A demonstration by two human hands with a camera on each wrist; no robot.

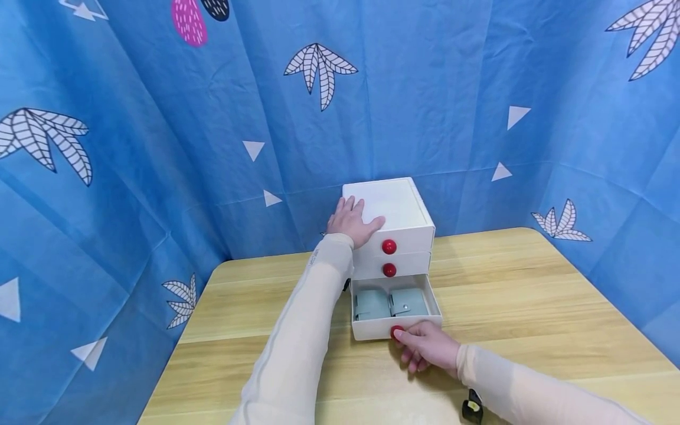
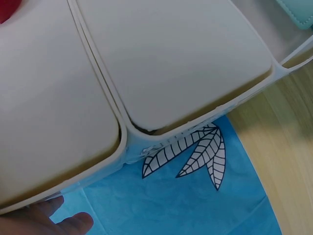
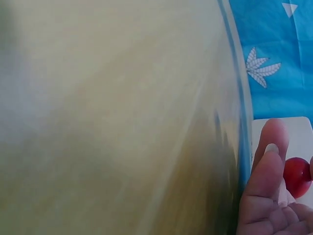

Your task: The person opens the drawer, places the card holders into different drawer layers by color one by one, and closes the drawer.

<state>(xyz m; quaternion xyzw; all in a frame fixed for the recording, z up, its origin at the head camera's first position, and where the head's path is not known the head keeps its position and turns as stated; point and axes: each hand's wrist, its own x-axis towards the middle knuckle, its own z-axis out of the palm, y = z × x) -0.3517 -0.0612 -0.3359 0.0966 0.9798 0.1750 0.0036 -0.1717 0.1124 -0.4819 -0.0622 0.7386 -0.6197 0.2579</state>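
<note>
A white three-drawer cabinet (image 1: 395, 203) with red knobs stands at the back of the table. My left hand (image 1: 353, 223) rests on the left side of its top, fingers spread; the left wrist view catches only some fingertips (image 2: 78, 223) by the cabinet's edge. At the front, the bottom drawer (image 1: 372, 329) is pulled out, while the upper two are closed. Inside it lie two pale blue-green wallets side by side, the left one (image 1: 373, 304) plain and the right one (image 1: 410, 301) with a snap strap. My right hand (image 1: 429, 344) pinches the bottom drawer's red knob (image 1: 396, 332).
The wooden table (image 1: 255, 307) has rounded back corners. Blue patterned curtains (image 1: 414, 94) hang behind it and along both sides, with the cabinet's back close to the cloth. A small black device (image 1: 472, 407) hangs under my right wrist.
</note>
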